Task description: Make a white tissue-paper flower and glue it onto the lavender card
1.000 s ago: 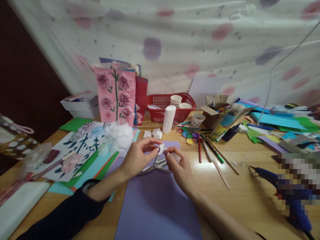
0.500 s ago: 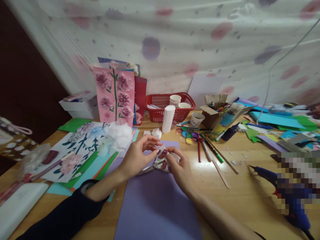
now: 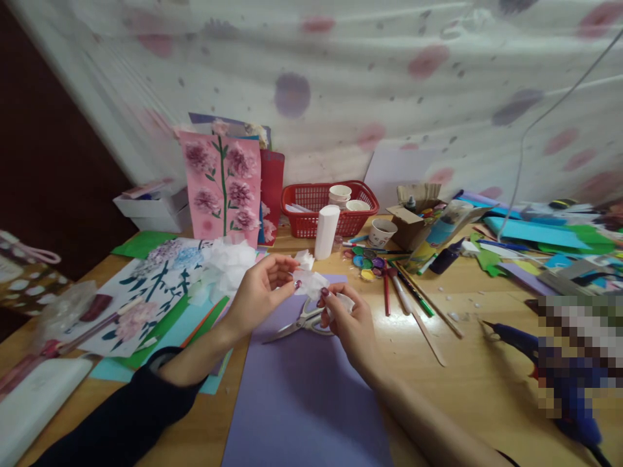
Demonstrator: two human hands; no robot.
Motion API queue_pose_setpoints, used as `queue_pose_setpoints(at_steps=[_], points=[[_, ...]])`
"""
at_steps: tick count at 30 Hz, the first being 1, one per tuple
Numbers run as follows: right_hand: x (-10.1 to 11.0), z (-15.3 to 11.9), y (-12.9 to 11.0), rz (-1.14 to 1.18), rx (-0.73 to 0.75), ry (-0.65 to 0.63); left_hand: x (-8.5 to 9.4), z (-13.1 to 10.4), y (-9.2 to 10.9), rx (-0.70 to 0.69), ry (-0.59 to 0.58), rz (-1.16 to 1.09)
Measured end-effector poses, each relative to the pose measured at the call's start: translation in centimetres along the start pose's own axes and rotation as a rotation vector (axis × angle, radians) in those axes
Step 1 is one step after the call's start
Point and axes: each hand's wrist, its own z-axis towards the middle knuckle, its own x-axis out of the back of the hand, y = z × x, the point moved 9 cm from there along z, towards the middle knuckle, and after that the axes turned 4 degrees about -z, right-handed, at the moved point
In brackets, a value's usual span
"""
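Observation:
Between my hands a small piece of thin white tissue paper (image 3: pixel 312 284) is stretched out above the purple sheet. My left hand (image 3: pixel 260 288) pinches its left edge, thumb against the paper and fingers curled. With thumb and fingers closed, my right hand (image 3: pixel 349 324) grips the other side; more white tissue shows inside its palm. Scissors with pale handles (image 3: pixel 287 331) lie on the purple sheet (image 3: pixel 302 402) just below, their handles partly hidden by my right hand. Small folded white tissue pieces (image 3: pixel 304 259) rest behind my fingers, beside a standing white roll (image 3: pixel 326 232).
At the left are a fluffy white tissue heap (image 3: pixel 228 263) and a flower painting (image 3: pixel 141 285). A red basket (image 3: pixel 304 220) with paper cups stands behind. Paint pots (image 3: pixel 366 263), brushes (image 3: pixel 402 292) and a blue glue gun (image 3: pixel 520 347) lie to the right.
My hands have moved slightly apart, and the tissue between them is more spread out. More of the scissors shows beneath them.

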Motion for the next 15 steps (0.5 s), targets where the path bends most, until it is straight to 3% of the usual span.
queue_pose_setpoints(at_steps=[4,8,15], points=[[0.1,0.1,0.3,0.056,-0.035,0.01,0.7,0.4,-0.1,0.052,0.015,-0.011],[0.2,0.1,0.6,0.053,-0.038,0.021,1.9,0.3,0.8,-0.036,0.123,0.057],[-0.6,-0.4,-0.2,-0.039,0.042,-0.054,-0.6,-1.1,1.0,-0.158,-0.008,0.307]])
